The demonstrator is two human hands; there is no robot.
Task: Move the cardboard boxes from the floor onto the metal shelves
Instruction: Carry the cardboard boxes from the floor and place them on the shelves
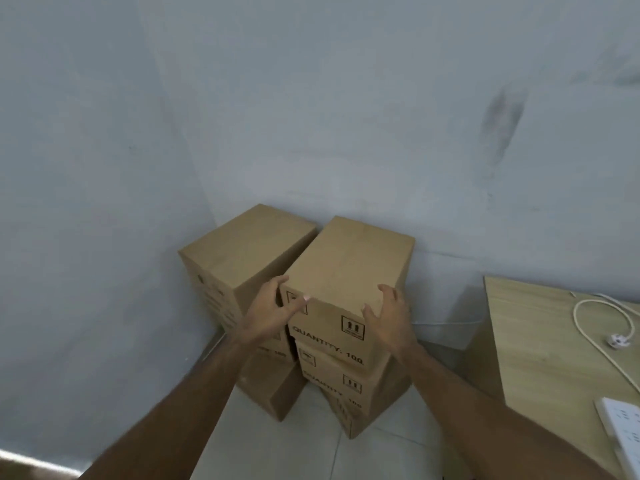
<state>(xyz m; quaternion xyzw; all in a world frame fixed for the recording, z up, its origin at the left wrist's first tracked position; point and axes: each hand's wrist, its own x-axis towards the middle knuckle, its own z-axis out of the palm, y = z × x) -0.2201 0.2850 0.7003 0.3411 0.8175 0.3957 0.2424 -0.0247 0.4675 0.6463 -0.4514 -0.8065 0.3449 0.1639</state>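
Two stacks of brown cardboard boxes stand in the room's corner on the pale tiled floor. The top box of the right stack carries black print reading "QUANTITY: 100". My left hand grips its left front corner, thumb across the front face. My right hand grips its right front corner, fingers along the side. Beneath it sits a second box and a lower one. The left stack's top box stands against the wall. No metal shelves are in view.
A light wooden table stands at the right, bearing a white cable with plug and a white power strip. Grey walls close in the corner behind and left of the boxes. Tiled floor lies in front.
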